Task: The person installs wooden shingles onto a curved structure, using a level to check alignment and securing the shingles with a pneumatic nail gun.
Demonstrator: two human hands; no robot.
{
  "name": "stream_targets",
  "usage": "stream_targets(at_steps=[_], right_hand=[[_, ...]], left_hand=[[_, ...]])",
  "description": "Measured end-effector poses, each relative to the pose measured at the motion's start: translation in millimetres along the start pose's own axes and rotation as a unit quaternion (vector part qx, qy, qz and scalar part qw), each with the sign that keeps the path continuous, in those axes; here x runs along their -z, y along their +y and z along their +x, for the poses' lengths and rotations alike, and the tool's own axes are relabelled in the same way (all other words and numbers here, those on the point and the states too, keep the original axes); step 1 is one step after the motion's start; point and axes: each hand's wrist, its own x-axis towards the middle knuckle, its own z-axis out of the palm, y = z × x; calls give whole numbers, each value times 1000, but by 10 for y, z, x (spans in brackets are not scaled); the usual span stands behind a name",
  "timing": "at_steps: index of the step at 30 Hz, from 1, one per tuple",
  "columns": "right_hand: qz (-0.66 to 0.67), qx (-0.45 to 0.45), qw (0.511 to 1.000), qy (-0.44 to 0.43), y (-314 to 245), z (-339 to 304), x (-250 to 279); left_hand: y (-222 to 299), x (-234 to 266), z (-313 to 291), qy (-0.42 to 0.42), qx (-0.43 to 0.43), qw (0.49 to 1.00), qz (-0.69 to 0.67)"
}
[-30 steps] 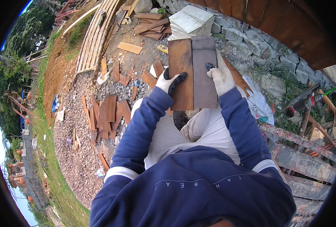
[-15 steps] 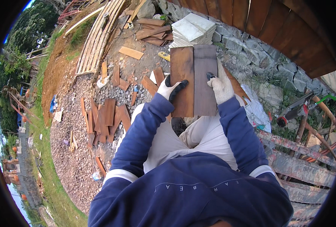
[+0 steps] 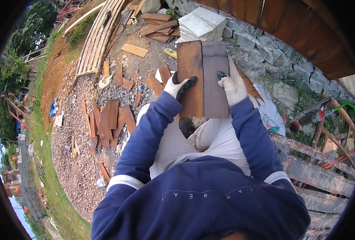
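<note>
Two flat wooden boards are held side by side, long edges meeting, in front of my knees. The left one is a warm brown wooden board (image 3: pixel 191 60); the right one is a darker grey-brown wooden board (image 3: pixel 215 60). My left hand (image 3: pixel 178 86), in a white glove with dark fingertips, grips the brown board by its left edge, thumb across the face. My right hand (image 3: pixel 230 87), gloved alike, clasps the grey-brown board from its right edge, thumb on top. The fingers behind the boards are hidden.
Loose reddish-brown boards (image 3: pixel 105 124) lie on gravel to the left. Another board pile (image 3: pixel 158 29) and a stack of pale slabs (image 3: pixel 201 25) stand farther off. A yellow level (image 3: pixel 170 53) lies beyond the boards. At right are a power tool (image 3: pixel 305 120) and weathered planks (image 3: pixel 313 172).
Both hands still hold the two boards together. In the picture the boards have shifted slightly up and left, and the ground has shifted slightly too.
</note>
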Motion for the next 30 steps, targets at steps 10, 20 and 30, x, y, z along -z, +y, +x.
stream_targets(at_steps=[10,20,30], right_hand=[[-206,-69,976,34,132,251,69],[-29,-127,991,5,261,240,178],[-10,-158,987,-35,232,187,110]], left_hand=[[1,9,22,6,-5,1000,21],[49,26,-8,-15,61,997,-44],[-144,178,136,-16,66,996,-58]])
